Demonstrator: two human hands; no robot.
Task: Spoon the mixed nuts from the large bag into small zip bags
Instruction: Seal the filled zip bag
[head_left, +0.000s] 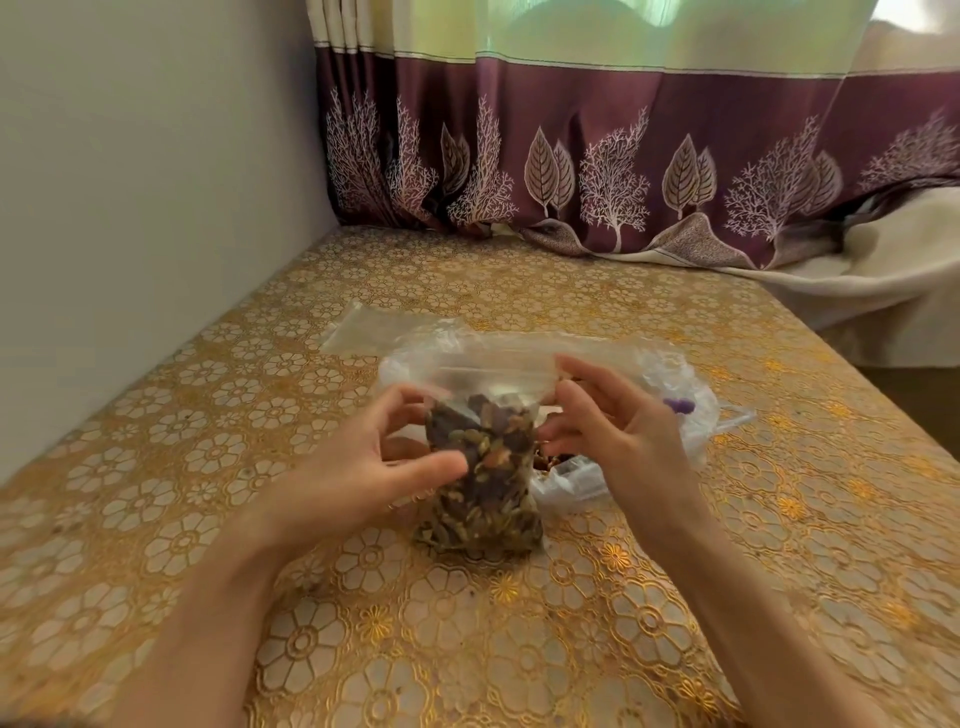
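Note:
A small clear zip bag (483, 483), well filled with mixed nuts, stands upright on the table between my hands. My left hand (374, 462) holds its left side, thumb in front and fingers at the upper edge. My right hand (613, 431) pinches the bag's top strip at the right corner. Behind it lies the large crumpled clear bag (660, 395) with nuts showing low at its opening (556, 460). A purple object (678, 404), possibly the spoon's handle, shows through the large bag at the right.
An empty flat zip bag (363, 327) lies behind on the gold floral tablecloth (571, 623). A grey wall (130, 208) borders the left. A purple patterned curtain (623, 171) hangs at the back, and cream fabric (883, 291) lies at the right.

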